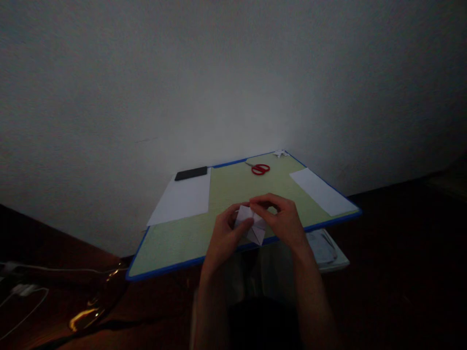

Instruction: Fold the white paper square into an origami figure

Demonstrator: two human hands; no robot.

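A small piece of folded white paper (258, 235), creased and pointed at its lower end, is held over the table's near edge. My left hand (226, 231) grips it from the left, thumb pressed on its face and fingers behind. From the right, my right hand (279, 216) pinches its upper edge between thumb and index finger. The fingers behind the paper are partly hidden. Beyond my hands, red-handled scissors (260, 169) lie on the table with their blades toward the back left.
The pale green table (182, 248) has a blue rim and stands against a wall. White sheets (186, 199) lie left and another sheet (321, 190) right. A dark phone-like slab (191, 173) rests back left, small white paper pieces (280, 153) back right. Cables (65, 269) run at lower left.
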